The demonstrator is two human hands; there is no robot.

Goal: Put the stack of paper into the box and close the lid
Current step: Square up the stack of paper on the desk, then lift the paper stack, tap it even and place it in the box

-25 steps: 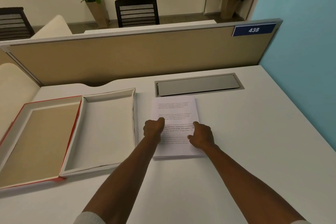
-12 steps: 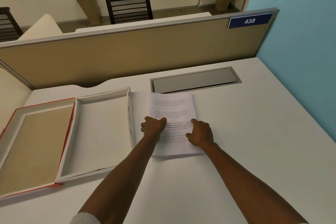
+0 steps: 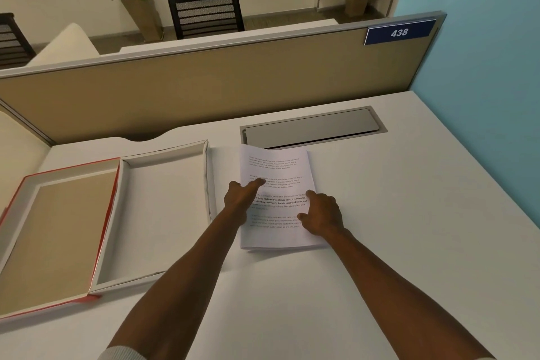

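Observation:
A white stack of printed paper (image 3: 277, 166) lies on the white desk, just right of the open box (image 3: 159, 213). The shallow white box tray holds nothing. Its red-edged lid (image 3: 58, 240) lies flat and open on the tray's left side. My left hand (image 3: 241, 199) grips the stack's left edge, thumb stretched over the top sheet and fingers hidden beneath. At the stack's right edge, my right hand (image 3: 323, 215) has curled fingers pressing on it. The stack's far corner reaches the desk's cable cover.
A grey metal cable cover (image 3: 312, 126) is set into the desk behind the paper. A tan partition (image 3: 204, 82) bounds the desk's far side, and a blue wall (image 3: 482, 96) its right side. Bare desk surface (image 3: 409, 228) lies to the right of the paper.
Both hands stay on the stack's edges. My left thumb has stretched further over the top sheet, and the stack's far edge now reaches the cable cover.

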